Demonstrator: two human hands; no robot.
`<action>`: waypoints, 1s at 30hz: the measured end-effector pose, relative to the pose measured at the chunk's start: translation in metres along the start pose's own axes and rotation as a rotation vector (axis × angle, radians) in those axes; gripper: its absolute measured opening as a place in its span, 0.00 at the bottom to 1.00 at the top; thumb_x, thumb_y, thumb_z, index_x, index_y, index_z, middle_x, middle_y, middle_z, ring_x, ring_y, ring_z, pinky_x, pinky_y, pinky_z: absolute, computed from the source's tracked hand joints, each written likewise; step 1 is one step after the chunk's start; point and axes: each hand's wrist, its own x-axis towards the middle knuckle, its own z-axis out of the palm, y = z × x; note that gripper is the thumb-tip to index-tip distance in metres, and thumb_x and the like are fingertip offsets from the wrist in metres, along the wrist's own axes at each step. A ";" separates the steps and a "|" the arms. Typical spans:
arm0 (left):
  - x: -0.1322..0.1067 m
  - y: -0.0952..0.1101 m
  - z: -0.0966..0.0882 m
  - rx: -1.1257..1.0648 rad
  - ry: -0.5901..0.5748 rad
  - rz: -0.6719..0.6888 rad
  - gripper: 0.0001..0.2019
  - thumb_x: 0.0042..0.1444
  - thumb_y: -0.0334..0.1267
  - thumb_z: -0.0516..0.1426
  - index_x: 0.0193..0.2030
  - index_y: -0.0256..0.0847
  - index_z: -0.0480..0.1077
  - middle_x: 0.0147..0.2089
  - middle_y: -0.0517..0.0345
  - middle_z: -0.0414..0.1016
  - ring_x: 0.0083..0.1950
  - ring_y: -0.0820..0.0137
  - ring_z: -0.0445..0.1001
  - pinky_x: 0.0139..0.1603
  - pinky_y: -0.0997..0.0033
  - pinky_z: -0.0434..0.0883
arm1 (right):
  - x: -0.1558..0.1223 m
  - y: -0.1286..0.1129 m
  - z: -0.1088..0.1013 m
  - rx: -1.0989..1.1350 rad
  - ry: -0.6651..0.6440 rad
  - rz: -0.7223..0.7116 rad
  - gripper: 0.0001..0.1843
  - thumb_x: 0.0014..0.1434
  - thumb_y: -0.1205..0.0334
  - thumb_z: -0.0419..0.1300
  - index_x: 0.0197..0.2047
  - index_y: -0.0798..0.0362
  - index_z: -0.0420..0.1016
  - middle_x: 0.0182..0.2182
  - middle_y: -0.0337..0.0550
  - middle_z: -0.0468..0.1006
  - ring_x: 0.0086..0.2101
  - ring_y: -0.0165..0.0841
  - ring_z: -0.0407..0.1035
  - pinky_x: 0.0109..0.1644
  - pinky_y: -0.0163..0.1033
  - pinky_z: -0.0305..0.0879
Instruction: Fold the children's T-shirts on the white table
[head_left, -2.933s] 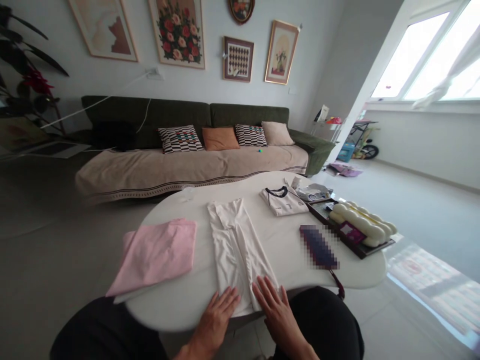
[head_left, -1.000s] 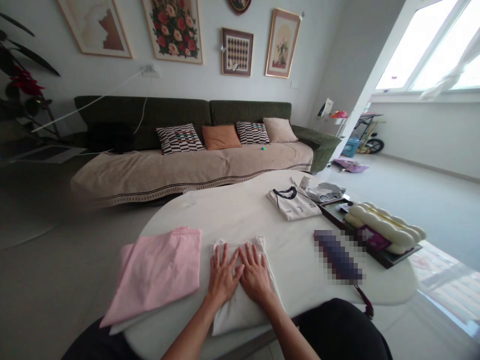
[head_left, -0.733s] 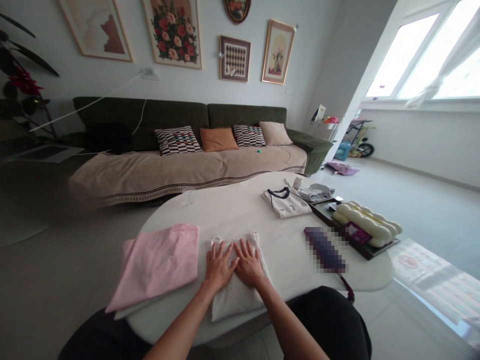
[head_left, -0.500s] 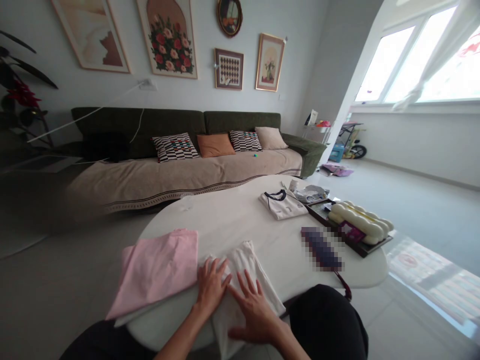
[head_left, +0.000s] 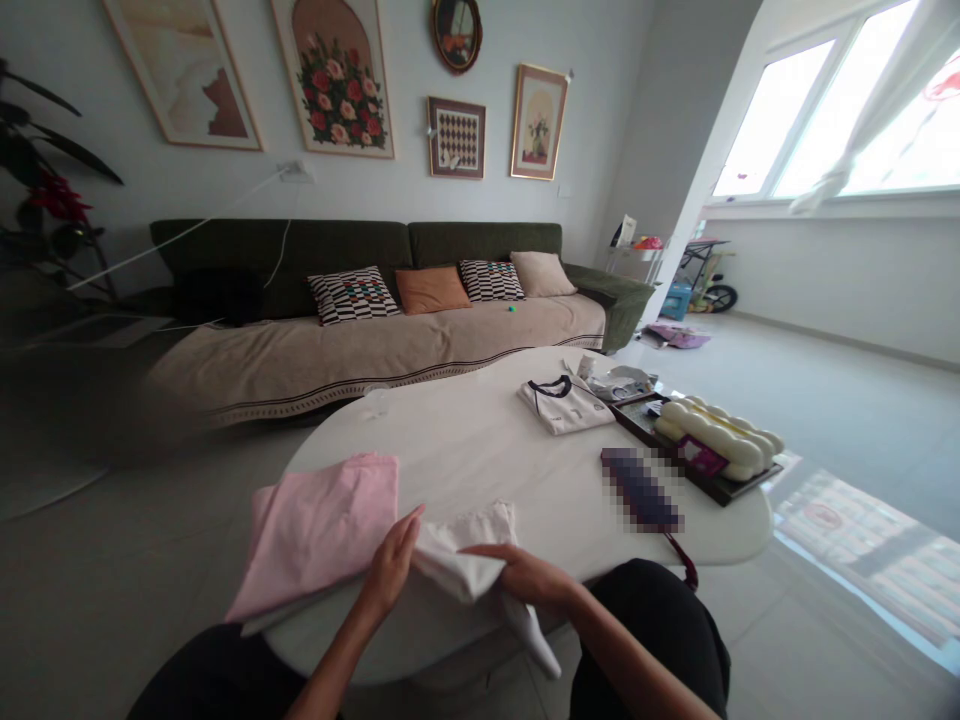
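Observation:
A folded white garment (head_left: 465,555) is lifted off the near edge of the white oval table (head_left: 487,440), one end hanging down over the edge. My left hand (head_left: 391,565) grips its left side, fingers closed under the cloth. My right hand (head_left: 525,575) holds the right side, fingers curled around the fabric. A folded pink cloth (head_left: 319,530) lies just left of my left hand.
A folded white shirt with dark collar (head_left: 564,402) lies further back on the table. A dark tray (head_left: 712,470) with a cream bumpy object sits at the right edge, a blurred dark item (head_left: 641,490) beside it. A green sofa (head_left: 375,300) stands behind.
The long white garment was folded in half and pressed flat with both palms. Now both hands have closed on it and raised it from the table.

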 end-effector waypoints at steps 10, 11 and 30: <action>-0.016 -0.006 0.019 -0.013 0.122 -0.053 0.26 0.57 0.51 0.45 0.58 0.38 0.56 0.61 0.48 0.58 0.61 0.65 0.57 0.60 0.61 0.56 | 0.054 -0.025 -0.044 0.558 0.386 -0.122 0.22 0.47 0.54 0.53 0.44 0.56 0.64 0.38 0.48 0.74 0.40 0.39 0.69 0.41 0.43 0.68; -0.017 -0.009 0.023 0.021 0.083 -0.041 0.26 0.57 0.50 0.45 0.58 0.37 0.57 0.61 0.48 0.58 0.62 0.65 0.56 0.61 0.60 0.55 | 0.049 -0.016 -0.045 0.574 0.443 -0.130 0.22 0.46 0.53 0.54 0.44 0.55 0.64 0.38 0.47 0.74 0.40 0.39 0.69 0.41 0.43 0.68; 0.028 -0.023 0.067 0.833 -0.041 0.166 0.19 0.57 0.35 0.44 0.55 0.44 0.64 0.62 0.50 0.57 0.63 0.58 0.51 0.58 0.44 0.49 | 0.032 0.062 -0.021 -1.141 0.577 0.061 0.35 0.52 0.44 0.53 0.62 0.38 0.48 0.64 0.40 0.41 0.60 0.53 0.28 0.56 0.65 0.34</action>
